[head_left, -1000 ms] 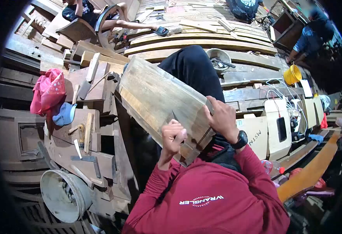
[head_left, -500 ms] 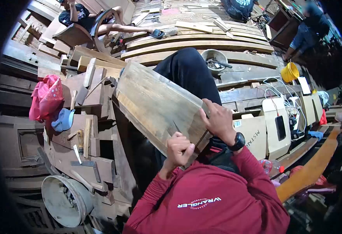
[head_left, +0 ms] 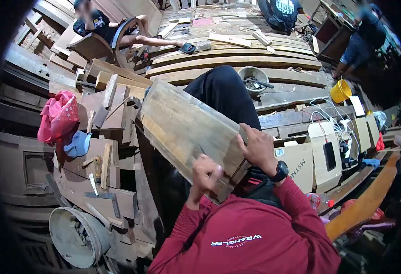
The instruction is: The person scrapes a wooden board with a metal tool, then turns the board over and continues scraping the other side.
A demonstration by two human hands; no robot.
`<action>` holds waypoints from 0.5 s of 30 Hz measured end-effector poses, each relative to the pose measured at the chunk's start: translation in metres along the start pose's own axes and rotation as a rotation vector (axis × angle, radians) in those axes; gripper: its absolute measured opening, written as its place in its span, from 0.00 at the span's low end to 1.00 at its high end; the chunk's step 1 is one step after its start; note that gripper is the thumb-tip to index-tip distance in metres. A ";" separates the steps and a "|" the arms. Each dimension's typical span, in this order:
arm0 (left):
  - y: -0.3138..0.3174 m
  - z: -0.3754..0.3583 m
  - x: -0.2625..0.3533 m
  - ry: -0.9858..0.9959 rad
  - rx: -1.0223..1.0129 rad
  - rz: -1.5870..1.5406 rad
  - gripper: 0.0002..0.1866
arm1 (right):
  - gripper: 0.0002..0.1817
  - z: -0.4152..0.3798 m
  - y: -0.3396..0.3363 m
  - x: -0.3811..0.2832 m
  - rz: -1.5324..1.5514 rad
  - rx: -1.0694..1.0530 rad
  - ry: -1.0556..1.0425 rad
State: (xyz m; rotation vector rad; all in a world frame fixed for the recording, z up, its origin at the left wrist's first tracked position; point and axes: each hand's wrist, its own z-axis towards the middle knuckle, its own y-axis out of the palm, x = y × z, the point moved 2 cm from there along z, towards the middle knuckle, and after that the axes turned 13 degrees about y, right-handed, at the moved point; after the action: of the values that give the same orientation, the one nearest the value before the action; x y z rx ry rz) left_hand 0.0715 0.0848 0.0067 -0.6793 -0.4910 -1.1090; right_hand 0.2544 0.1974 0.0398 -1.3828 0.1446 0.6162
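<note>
A wide wooden board (head_left: 182,114) lies tilted across my lap, its far end near my raised knee. My left hand (head_left: 206,174), blurred, is closed in a fist over the board's near left part. A thin dark pointed tool (head_left: 202,150) sticks out beyond its fingers; the rest of it is hidden. My right hand (head_left: 259,148), with a black watch on the wrist, grips the board's right edge, thumb on the top face. Near that hand a thin dark line crosses the board's lower end.
On the left are a pink bag (head_left: 58,116), blue cloth (head_left: 77,144), metal square (head_left: 113,201) and bucket (head_left: 79,237). A phone (head_left: 329,155) lies on cardboard at right, near cables and a yellow bucket (head_left: 340,91). One person sits back left; others are farther back.
The view has shifted slightly, so most things sit a little lower. My left hand is now blurred and its fist has turned a little. My right hand stays on the board's edge.
</note>
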 end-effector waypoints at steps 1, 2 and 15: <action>-0.004 0.000 -0.013 -0.006 0.094 0.016 0.17 | 0.19 0.000 0.000 0.001 0.008 0.001 -0.006; -0.002 -0.001 -0.018 -0.007 0.088 0.020 0.17 | 0.19 0.000 0.001 0.001 -0.005 -0.013 0.004; -0.011 0.009 -0.025 -0.194 0.077 0.129 0.16 | 0.18 0.000 -0.001 0.000 -0.014 -0.020 0.000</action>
State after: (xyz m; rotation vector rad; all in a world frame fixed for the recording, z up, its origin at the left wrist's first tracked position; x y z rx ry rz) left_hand 0.0516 0.1041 -0.0009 -0.7439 -0.6440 -0.9032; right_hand 0.2554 0.1974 0.0406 -1.4019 0.1287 0.6075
